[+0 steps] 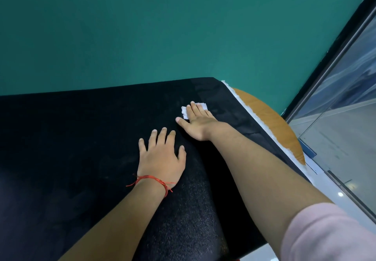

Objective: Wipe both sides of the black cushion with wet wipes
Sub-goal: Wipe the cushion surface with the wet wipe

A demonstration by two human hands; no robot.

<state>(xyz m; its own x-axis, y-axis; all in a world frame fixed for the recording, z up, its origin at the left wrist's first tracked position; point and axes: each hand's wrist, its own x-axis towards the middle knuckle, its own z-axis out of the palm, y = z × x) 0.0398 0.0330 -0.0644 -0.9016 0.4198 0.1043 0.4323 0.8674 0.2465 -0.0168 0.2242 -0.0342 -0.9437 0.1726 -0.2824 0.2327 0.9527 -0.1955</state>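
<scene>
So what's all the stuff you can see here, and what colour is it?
Flat black fabric cushion: one, black, fills the middle, on the table.
White wet wipe: one, white, on the cushion under the right fingers.
Round wooden table: one, orange-brown, peeking out at the cushion's right edge.
Teal wall: one, teal, behind.
Glass window: one, clear, far right.
Red string bracelet: one, red, left wrist.
Pink sleeve: one, pale pink, right arm.
Left hand: flat on the cushion.
Right hand: pressing the wipe.
</scene>
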